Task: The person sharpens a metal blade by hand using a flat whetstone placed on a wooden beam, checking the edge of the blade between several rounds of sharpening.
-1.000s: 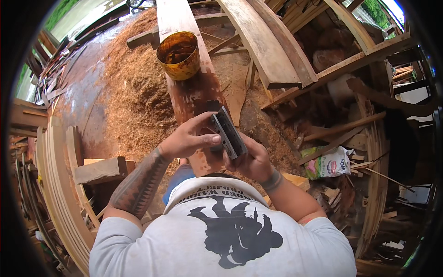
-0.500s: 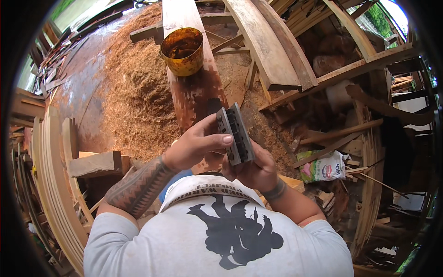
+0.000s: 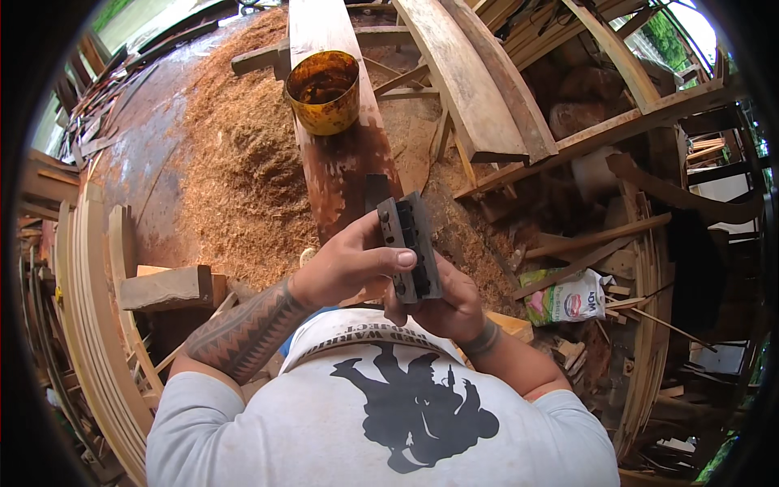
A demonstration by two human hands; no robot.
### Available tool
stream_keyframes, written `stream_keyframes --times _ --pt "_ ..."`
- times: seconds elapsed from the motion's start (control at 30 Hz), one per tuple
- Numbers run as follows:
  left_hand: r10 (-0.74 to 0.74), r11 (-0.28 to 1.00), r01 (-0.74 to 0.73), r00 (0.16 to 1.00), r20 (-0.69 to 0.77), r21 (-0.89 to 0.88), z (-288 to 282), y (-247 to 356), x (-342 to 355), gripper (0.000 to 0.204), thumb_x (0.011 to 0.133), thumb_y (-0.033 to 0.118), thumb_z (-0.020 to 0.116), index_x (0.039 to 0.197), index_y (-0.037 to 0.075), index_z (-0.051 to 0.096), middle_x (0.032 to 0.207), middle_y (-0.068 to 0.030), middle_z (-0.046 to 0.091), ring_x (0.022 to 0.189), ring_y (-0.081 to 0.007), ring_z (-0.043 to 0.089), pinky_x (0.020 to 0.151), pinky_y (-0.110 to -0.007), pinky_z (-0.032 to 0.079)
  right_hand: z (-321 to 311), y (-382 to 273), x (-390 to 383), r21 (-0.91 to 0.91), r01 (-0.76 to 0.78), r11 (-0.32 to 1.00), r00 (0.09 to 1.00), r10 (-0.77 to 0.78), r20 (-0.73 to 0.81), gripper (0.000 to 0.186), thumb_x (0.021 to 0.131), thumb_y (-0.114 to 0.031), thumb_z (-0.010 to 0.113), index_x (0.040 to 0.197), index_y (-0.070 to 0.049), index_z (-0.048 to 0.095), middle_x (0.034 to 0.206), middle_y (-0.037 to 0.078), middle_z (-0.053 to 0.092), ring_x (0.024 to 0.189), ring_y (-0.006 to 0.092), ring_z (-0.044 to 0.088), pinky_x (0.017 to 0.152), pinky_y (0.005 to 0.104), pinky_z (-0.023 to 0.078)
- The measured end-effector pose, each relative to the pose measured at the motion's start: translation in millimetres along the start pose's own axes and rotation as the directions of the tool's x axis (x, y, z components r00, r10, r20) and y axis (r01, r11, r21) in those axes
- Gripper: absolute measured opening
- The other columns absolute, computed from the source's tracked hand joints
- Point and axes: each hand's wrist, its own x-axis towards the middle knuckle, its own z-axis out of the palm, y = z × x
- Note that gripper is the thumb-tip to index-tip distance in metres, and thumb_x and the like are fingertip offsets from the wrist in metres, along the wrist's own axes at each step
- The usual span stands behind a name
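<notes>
In front of my chest, both hands hold a grey metal block (image 3: 428, 258), two thick plates side by side with a dark notched gap between them. My left hand (image 3: 353, 264) is closed on its left side, thumb pressed on the near plate. My right hand (image 3: 454, 300) grips it from the right and below; some of its fingers are hidden behind the block. Just beyond, a dark flat rectangular piece (image 3: 376, 189) appears to lie on the wet, reddish-stained plank (image 3: 349, 174). A yellow tub (image 3: 329, 122) with brown-stained walls stands farther along the plank.
Wood shavings (image 3: 231, 178) are heaped left of the plank. A short thick timber block (image 3: 166, 290) lies at the left beside stacked boards (image 3: 85, 325). Curved planks (image 3: 479, 105) rest at upper right, and a printed plastic bag (image 3: 568, 298) lies among scraps at right.
The metal block has come slightly nearer to me and turned more upright, both hands moving with it. They keep their hold.
</notes>
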Motion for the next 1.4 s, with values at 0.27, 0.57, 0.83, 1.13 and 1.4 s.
stream_keyframes --times 0.27,0.57,0.83,1.13,1.4 --pt "-0.03 0.999 0.029 0.999 -0.034 -0.012 5 1 -4 0.067 0.097 0.016 0.09 0.153 0.002 0.056 0.134 -0.0106 0.07 0.123 -0.0205 0.071 0.107 -0.039 0.059 -6 0 -2 -0.056 -0.05 0.997 0.998 0.051 0.025 0.07 0.118 -0.045 0.056 0.171 -0.007 0.033 0.12 0.026 0.074 0.107 0.0334 0.075 0.089 0.0433 0.058" --pt "0.046 0.999 -0.046 0.999 -0.019 -0.013 6 -4 -6 0.064 0.097 0.017 0.089 0.151 0.001 0.058 0.128 -0.0081 0.071 0.12 -0.0189 0.071 0.107 -0.039 0.058 7 2 -4 -0.026 -0.048 0.998 0.998 0.047 -0.038 0.066 0.117 -0.046 0.057 0.167 -0.007 0.04 0.113 0.023 0.072 0.098 0.0323 0.073 0.084 0.0433 0.056" --pt "0.077 0.997 -0.077 0.996 -0.032 0.027 3 -5 -8 0.061 0.097 0.019 0.089 0.148 0.001 0.06 0.126 -0.007 0.071 0.119 -0.0184 0.071 0.11 -0.039 0.056 13 4 -3 -0.024 -0.051 0.998 0.997 0.05 -0.06 0.065 0.117 -0.049 0.055 0.166 -0.008 0.041 0.112 0.02 0.073 0.091 0.0288 0.069 0.08 0.0411 0.053" --pt "0.061 0.998 -0.06 0.998 -0.033 0.028 -1 -7 -9 0.06 0.097 0.02 0.087 0.147 0.002 0.06 0.126 -0.0065 0.071 0.119 -0.0185 0.07 0.109 -0.039 0.056 -5 12 0 0.092 -0.045 0.995 0.993 0.035 0.11 0.074 0.118 -0.046 0.056 0.177 -0.012 0.026 0.125 0.021 0.074 0.111 0.0325 0.077 0.088 0.0407 0.058" --pt "0.059 0.997 -0.058 0.998 -0.032 0.042 -9 -12 -7 0.064 0.097 0.023 0.087 0.149 0.001 0.059 0.128 -0.007 0.07 0.121 -0.0183 0.069 0.11 -0.038 0.055 -2 12 2 0.112 -0.043 0.993 0.995 0.032 0.093 0.075 0.118 -0.047 0.056 0.178 -0.012 0.027 0.125 0.021 0.074 0.112 0.0327 0.076 0.088 0.0405 0.058"
